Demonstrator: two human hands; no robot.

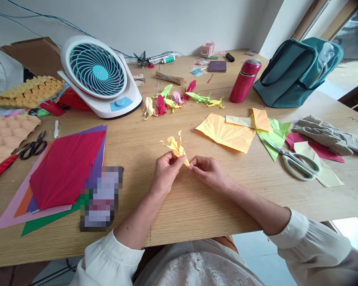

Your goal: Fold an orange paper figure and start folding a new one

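Between my two hands, just above the table, is a yellow-orange folded paper figure (176,146) with thin curled points at its top. My left hand (166,170) pinches its body between thumb and fingers. My right hand (209,171) is closed at the figure's narrow lower tip, thumb and forefinger pressed on it. Behind the hands stand several finished folded paper figures (161,105) in red, pink, green and yellow. To the right of them lies a creased orange paper sheet (226,133).
Large scissors (300,165) rest on paper scraps at right, near a grey cloth (328,135). Behind are a red thermos (245,81) and a teal bag (289,75). Left are a white fan (98,75), coloured paper sheets (68,167) and a blurred phone (103,198).
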